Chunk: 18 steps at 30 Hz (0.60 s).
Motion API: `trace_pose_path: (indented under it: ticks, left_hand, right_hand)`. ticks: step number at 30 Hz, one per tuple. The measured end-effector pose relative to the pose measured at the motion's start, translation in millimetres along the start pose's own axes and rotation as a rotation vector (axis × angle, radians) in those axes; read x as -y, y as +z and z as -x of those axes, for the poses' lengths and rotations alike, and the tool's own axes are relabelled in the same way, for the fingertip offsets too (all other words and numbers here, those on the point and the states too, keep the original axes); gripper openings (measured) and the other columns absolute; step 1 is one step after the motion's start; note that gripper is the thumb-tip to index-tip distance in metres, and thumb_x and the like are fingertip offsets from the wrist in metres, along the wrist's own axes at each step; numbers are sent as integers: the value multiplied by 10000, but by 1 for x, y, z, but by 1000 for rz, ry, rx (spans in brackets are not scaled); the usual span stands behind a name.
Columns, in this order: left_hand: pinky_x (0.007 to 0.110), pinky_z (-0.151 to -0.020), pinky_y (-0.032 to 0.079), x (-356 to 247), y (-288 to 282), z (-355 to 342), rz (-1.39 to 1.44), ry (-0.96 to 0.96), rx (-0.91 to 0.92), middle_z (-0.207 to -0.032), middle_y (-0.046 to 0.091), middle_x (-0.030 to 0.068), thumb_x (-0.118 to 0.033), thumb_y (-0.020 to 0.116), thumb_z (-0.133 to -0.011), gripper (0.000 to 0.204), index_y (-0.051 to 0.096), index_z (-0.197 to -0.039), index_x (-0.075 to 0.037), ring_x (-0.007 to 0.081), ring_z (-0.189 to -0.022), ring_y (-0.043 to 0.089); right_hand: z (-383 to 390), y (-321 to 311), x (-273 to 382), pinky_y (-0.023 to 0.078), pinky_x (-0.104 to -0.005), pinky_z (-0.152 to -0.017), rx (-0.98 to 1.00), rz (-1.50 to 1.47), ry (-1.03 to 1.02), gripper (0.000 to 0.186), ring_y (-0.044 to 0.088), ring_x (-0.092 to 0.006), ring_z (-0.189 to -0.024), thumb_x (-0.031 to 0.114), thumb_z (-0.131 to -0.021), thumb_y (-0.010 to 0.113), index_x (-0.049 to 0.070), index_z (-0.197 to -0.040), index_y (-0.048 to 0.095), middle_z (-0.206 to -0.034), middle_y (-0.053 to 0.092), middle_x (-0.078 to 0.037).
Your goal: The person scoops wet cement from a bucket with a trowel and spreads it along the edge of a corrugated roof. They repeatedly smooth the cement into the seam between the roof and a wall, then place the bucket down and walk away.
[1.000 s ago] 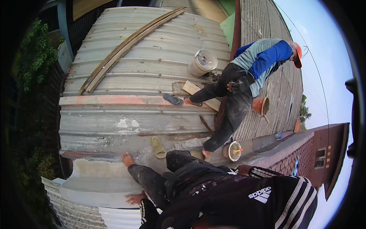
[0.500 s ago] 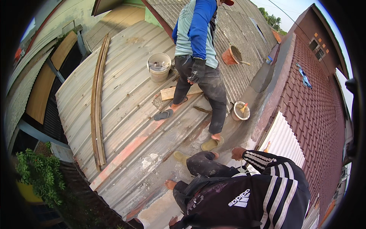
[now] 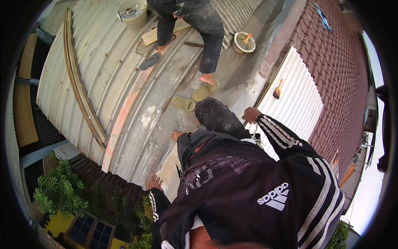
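Observation:
My left hand [image 3: 154, 182] lies with its fingers spread at the roof's near edge, against a pale cement patch [image 3: 169, 176]. My right hand [image 3: 251, 115] is curled closed beside my bent knee [image 3: 222, 120]; whether anything is inside it stays hidden. A paintbrush [image 3: 278, 89] with a wooden handle lies on the white corrugated sheet [image 3: 296, 99] to the right of that hand. Past my knee, a pair of olive slippers [image 3: 195, 96] rests on the grey cement strip.
A co-worker in dark trousers [image 3: 209, 39] stands ahead, one foot in an olive slipper, the other in a grey sandal [image 3: 151, 61]. Two buckets [image 3: 243, 42] [image 3: 133, 14] stand nearby. Long wooden battens [image 3: 81, 87] lie left. The roof drops off toward a tree [image 3: 60, 189].
The view has tipped down toward my body, so the co-worker's upper half has left it. My left hand shows fully on the roof edge. The paintbrush has come into plain sight.

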<state>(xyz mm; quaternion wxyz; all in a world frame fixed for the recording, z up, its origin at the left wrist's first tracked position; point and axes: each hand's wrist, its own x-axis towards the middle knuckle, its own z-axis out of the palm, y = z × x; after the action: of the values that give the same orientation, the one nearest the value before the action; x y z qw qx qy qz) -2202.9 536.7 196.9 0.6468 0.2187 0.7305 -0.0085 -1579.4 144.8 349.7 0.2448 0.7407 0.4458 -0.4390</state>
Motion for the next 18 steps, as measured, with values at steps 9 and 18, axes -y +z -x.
trace_pose_path:
  ticks: [9,18]
  left_hand:
    - [490,-1039,497,-67,106,-25,-252,130,190,-1478,586,157,-372,635,-1048,632,445,-1579,-88,350,-1326,585]
    - [421,-1218,355,-38,196,-19,-812,389,222,-1581,484,217,-361,752,-972,735,447,-1587,-99,335,-1494,431]
  right_hand:
    - [-91,-8,-26,540,-472,-1003,-353,-644,693,438,680,-399,-1154,355,-900,706,2,-1159,685,-1180,728,-235]
    - [-439,43,-60,530,-495,-1017,-445,-644,365,533,663,-429,-1186,366,-865,758,-3,-1235,649,-1229,704,-265]
